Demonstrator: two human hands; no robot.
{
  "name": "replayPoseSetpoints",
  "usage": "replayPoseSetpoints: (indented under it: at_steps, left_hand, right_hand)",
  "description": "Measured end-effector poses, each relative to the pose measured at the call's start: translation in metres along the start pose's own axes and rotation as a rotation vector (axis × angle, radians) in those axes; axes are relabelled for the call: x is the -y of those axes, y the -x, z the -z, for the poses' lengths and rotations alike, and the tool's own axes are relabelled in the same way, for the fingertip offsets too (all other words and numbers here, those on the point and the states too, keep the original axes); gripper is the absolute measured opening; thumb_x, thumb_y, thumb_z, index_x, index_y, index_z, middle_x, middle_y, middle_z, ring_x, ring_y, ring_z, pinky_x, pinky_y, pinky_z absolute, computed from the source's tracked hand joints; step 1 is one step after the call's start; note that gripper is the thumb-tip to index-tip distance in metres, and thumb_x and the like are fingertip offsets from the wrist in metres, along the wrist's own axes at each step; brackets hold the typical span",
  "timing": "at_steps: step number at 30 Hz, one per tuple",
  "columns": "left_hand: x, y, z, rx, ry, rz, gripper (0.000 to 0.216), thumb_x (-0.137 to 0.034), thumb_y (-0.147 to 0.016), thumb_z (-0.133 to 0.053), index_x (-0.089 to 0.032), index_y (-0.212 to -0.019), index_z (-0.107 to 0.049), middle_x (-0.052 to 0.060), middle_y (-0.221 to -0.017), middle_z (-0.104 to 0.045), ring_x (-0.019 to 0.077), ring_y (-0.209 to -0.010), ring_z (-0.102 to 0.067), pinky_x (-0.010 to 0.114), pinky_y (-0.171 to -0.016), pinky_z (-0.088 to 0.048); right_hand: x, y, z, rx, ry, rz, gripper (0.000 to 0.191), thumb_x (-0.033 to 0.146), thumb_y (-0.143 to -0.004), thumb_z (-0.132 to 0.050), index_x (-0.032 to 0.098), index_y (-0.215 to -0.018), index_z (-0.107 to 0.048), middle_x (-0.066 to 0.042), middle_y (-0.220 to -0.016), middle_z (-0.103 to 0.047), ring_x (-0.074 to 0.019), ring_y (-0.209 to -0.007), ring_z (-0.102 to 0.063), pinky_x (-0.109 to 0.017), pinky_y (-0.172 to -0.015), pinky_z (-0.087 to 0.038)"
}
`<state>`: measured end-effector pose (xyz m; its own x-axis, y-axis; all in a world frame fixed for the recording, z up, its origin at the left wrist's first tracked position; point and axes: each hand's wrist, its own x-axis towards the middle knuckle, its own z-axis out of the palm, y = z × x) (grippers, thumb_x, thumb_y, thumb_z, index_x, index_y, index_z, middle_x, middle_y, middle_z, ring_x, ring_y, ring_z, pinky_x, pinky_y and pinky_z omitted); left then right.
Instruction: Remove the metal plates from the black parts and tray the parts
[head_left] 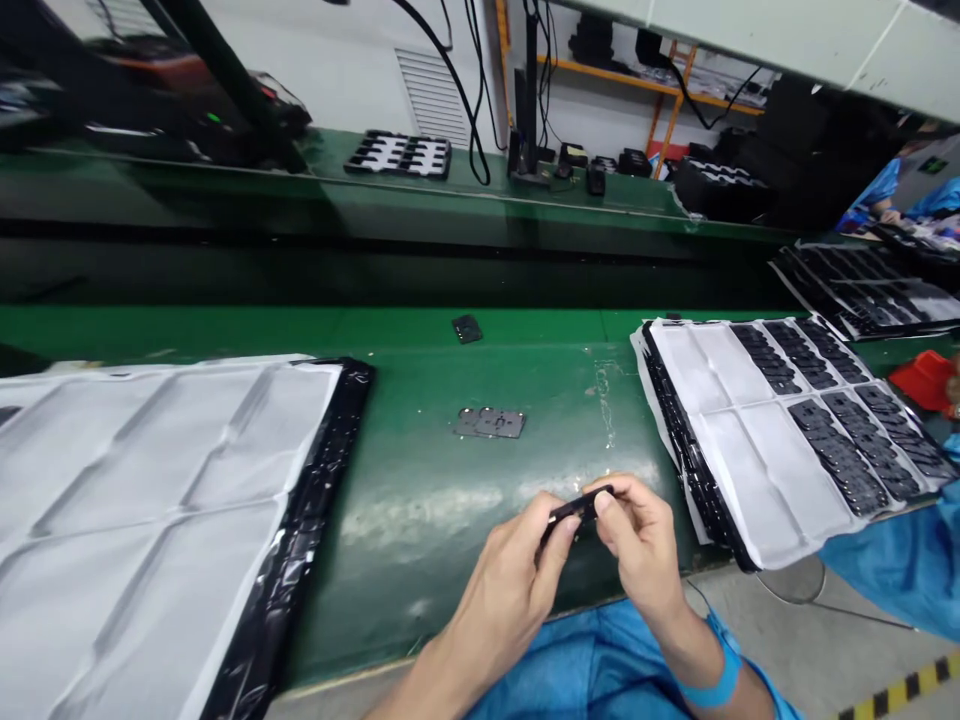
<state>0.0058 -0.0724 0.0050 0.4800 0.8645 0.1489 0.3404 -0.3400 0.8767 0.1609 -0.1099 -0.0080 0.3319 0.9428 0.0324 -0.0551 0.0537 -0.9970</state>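
Between my two hands, above the front edge of the green bench, is a small flat black plastic part (581,511), seen nearly edge-on. My left hand (517,565) pinches its left end with thumb and fingers. At the other end, my right hand (639,535) grips it with the thumb on top; a blue band circles that wrist. Beyond my hands, a couple of similar dark flat parts (501,423) lie overlapping on the bench. Farther back sits one more small black piece (467,328). Fingers hide much of the held part.
On the right, a stack of white-lined trays (739,450) carries rows of black parts in some compartments. A large white-lined tray (150,450) with black edges lies left. Behind the dark channel, a shelf bears another tray (400,155). A person's blue sleeve (900,570) shows at right.
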Motion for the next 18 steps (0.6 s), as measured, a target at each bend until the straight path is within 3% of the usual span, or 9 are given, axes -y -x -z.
replayPoseSetpoints:
  at_steps: [12, 18]
  left_hand:
    - [0.011, 0.010, -0.006, 0.054, 0.000, 0.064, 0.023, -0.034, -0.107, -0.040, -0.027, -0.087, -0.047, -0.005, -0.068, -0.053, 0.0165, -0.056, -0.052, 0.026, -0.056, -0.040]
    - [0.012, 0.006, -0.003, 0.057, 0.017, 0.078, 0.023, -0.034, -0.106, -0.041, -0.027, -0.086, -0.048, -0.005, -0.064, -0.050, 0.0165, -0.054, -0.051, 0.026, -0.055, -0.038]
  right_hand:
    - [-0.010, -0.003, -0.006, -0.012, 0.010, -0.015, 0.023, 0.035, -0.091, -0.064, 0.017, -0.078, -0.073, 0.005, -0.055, -0.044, -0.0105, -0.048, -0.036, -0.023, -0.046, -0.032]
    - [-0.019, 0.000, -0.003, -0.008, 0.007, -0.035, 0.020, 0.028, -0.090, -0.061, 0.015, -0.085, -0.076, 0.006, -0.053, -0.045, -0.0090, -0.046, -0.036, -0.022, -0.045, -0.030]
